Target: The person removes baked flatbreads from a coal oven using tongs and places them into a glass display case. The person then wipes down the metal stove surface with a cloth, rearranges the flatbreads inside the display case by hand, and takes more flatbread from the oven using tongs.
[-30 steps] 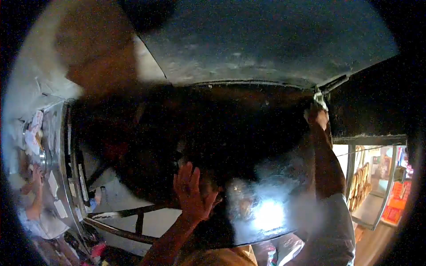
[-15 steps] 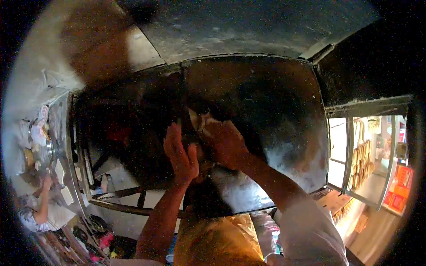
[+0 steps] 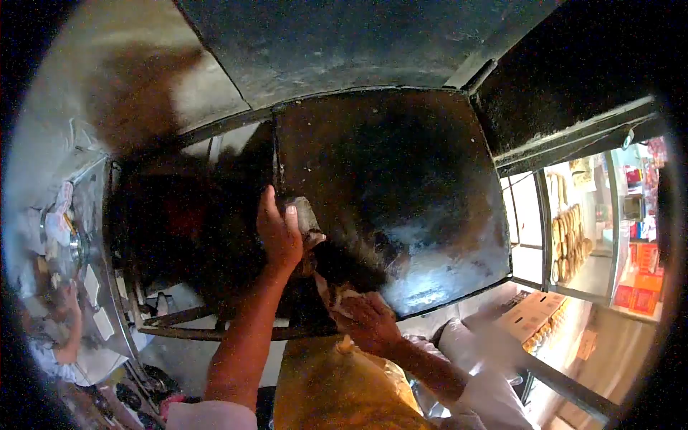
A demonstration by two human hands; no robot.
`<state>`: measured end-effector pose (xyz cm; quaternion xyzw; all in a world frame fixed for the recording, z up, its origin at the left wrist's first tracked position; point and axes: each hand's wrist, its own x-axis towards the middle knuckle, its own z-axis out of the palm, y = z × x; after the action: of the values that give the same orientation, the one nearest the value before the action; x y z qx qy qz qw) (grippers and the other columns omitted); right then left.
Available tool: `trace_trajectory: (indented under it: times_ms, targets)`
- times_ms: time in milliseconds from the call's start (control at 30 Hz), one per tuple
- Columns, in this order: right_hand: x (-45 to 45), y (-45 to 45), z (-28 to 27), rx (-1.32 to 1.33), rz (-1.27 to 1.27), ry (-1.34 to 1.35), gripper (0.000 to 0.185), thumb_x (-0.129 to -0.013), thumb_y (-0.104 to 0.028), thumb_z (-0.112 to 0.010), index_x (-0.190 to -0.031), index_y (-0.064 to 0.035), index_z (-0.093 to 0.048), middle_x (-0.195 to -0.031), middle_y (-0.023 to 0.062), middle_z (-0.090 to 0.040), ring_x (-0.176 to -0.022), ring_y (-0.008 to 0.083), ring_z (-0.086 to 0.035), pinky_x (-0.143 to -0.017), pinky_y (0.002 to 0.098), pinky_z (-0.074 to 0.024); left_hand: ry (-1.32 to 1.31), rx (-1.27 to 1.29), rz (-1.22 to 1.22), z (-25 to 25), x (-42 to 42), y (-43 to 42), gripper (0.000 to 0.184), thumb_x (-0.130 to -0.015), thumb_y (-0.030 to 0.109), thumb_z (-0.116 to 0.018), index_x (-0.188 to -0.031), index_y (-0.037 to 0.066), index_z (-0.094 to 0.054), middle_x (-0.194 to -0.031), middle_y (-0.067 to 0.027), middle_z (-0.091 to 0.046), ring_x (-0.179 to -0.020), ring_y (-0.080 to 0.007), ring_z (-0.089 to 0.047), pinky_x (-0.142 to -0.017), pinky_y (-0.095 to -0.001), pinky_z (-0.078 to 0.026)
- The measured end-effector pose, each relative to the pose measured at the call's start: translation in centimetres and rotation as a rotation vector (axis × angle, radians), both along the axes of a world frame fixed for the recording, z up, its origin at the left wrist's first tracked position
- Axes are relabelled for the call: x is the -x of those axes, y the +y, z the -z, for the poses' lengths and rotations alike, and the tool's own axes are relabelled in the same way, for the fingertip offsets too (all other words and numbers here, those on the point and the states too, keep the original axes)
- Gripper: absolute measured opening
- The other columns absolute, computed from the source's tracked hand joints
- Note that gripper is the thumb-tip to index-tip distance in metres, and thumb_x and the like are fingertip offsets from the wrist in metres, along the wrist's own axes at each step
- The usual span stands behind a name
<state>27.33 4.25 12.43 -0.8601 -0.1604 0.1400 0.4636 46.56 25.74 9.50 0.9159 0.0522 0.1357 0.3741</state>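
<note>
Holds the left hand (image 3: 280, 236) upright on an extended forearm (image 3: 241, 333), thumb and fingers pointing far, beside a grey cloth (image 3: 306, 215) at the left edge of a dark sheet (image 3: 405, 179). Rests the right hand (image 3: 369, 320) palm down on a pale cloth (image 3: 348, 300), nearer and to the right; cannot tell either hand's grip.

Dark frame (image 3: 240, 335) carries the black sheet (image 3: 387, 168), sticks out left of it. Grey counter (image 3: 94, 233) farther left of sheet, white pieces (image 3: 102, 324) on top.
</note>
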Motion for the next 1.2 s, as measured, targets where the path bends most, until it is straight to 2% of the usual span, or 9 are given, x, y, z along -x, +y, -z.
trace_trajectory:
  times_ms: [33,100,200,267,467,667,967,1067,1200]
  targets:
    - [0.2,-1.0,-1.2,0.278,-0.117,-0.29,0.042,-0.077,-0.013,-0.064,-0.12,-0.0112,-0.067,-0.128,0.0141,-0.058,-0.117,0.034,-0.057,-0.097,0.0488,-0.0475,-0.002,0.005,-0.001,0.0,0.2,0.0,0.058,-0.101,0.031,-0.046,-0.146,-0.006,-0.034,-0.145,-0.028,-0.041,-0.132,-0.0435,-0.042,-0.11,-0.0491,-0.033]
    - [-1.7,-3.1,-1.2,0.203,-0.091,0.27,0.052,-0.076,-0.015,-0.065,-0.128,-0.0088,-0.064,-0.135,0.0158,-0.055,-0.126,0.0341,-0.053,-0.102,0.0489,-0.0445,-0.073,0.026,-0.01,0.0,0.3,0.2,0.057,-0.102,0.029,-0.046,-0.145,-0.006,-0.035,-0.145,-0.027,-0.041,-0.131,-0.0433,-0.042,-0.11,-0.0492,-0.032]
    - [-4.8,-3.8,1.3,0.864,-0.406,-0.585,0.061,-0.075,-0.02,-0.066,-0.134,-0.0086,-0.057,-0.139,0.0151,-0.054,-0.126,0.034,-0.053,-0.103,0.0504,-0.0424,-0.064,0.007,-0.063,0.3,0.4,0.0,0.056,-0.102,0.027,-0.046,-0.145,-0.006,-0.034,-0.145,-0.0271,-0.041,-0.131,-0.0444,-0.041,-0.11,-0.0511,-0.031]
    - [-13.7,-0.4,-2.2,0.671,-0.26,-0.29,0.063,-0.075,-0.025,-0.066,-0.135,-0.0098,-0.054,-0.133,0.0121,-0.056,-0.119,0.0322,-0.052,-0.095,0.048,-0.0427,-0.058,-0.027,-0.052,0.3,0.5,0.1,0.057,-0.102,0.027,-0.045,-0.146,-0.006,-0.033,-0.145,-0.0273,-0.04,-0.131,-0.0451,-0.04,-0.11,-0.0519,-0.03]
    - [-30.4,7.4,4.5,0.218,-0.288,-0.794,0.06,-0.084,-0.02,-0.061,-0.142,-0.0151,-0.051,-0.123,0.0147,-0.06,-0.112,0.0333,-0.057,-0.097,0.0486,-0.0449,-0.062,-0.055,-0.002,1.2,0.8,0.5,0.057,-0.102,0.025,-0.043,-0.15,-0.003,-0.028,-0.152,-0.0243,-0.033,-0.139,-0.0417,-0.032,-0.116,-0.0499,-0.023]
    - [-42.7,-2.7,14.9,0.648,-0.229,-0.76,0.028,-0.087,-0.023,-0.056,-0.107,-0.0068,-0.067,-0.093,0.0123,-0.069,-0.093,0.0291,-0.065,-0.08,0.0431,-0.0523,0.056,0.044,-0.023,0.7,0.5,-0.2,0.073,-0.103,0.052,-0.036,-0.15,-0.003,-0.027,-0.154,-0.0245,-0.028,-0.14,-0.0432,-0.028,-0.115,-0.0516,-0.02]
    - [-24.1,-30.1,2.4,0.655,0.997,-0.036,0.039,-0.096,-0.031,-0.048,-0.121,-0.0056,-0.064,-0.124,0.0184,-0.06,-0.115,0.0428,-0.053,-0.101,0.0489,-0.0407,0.058,0.149,0.04,1.4,0.8,-0.2,0.068,-0.104,0.05,-0.035,-0.155,0.009,-0.019,-0.158,-0.0197,-0.018,-0.142,-0.0422,-0.024,-0.114,-0.0576,-0.022]
    - [-18.7,-39.7,13.5,0.561,1.045,-0.222,0.039,-0.093,-0.029,-0.051,-0.124,-0.0065,-0.062,-0.127,0.0202,-0.059,-0.121,0.0403,-0.05,-0.103,0.0482,-0.0402,0.084,0.399,0.023,0.9,1.1,-0.5,0.065,-0.105,0.046,-0.036,-0.156,0.011,-0.018,-0.158,-0.0189,-0.018,-0.143,-0.0409,-0.024,-0.113,-0.0576,-0.025]
    - [-28.7,-38.4,13.9,0.894,0.998,-0.346,0.032,-0.097,-0.032,-0.05,-0.115,-0.0069,-0.06,-0.1,0.0116,-0.061,-0.084,0.0262,-0.059,-0.068,0.0424,-0.0484,0.114,0.105,0.067,0.6,0.5,0.1,0.063,-0.105,0.043,-0.04,-0.156,0.014,-0.017,-0.158,-0.0188,-0.019,-0.144,-0.0398,-0.024,-0.114,-0.0557,-0.026]
